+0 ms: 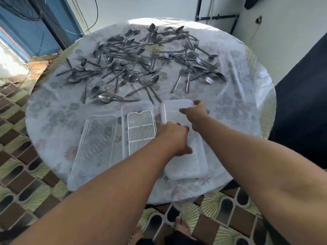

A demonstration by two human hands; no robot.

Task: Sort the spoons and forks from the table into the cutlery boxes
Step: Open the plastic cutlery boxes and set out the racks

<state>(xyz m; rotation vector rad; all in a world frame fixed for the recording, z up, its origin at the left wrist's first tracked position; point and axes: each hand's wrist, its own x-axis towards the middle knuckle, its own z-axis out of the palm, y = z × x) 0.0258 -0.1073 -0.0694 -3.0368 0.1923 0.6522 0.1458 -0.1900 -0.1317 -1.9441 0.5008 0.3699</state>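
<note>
Gripping the lidded box (184, 138) at five o'clock with both hands, left (174, 138) on its near side, right (195, 110) curled over its far corner, likely to open it; cutlery (138, 62) heaped at twelve.

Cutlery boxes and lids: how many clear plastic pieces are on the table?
3: a loose lid on the left, an open box with a white grate in the middle, and a lidded box on the right under both hands.
</note>
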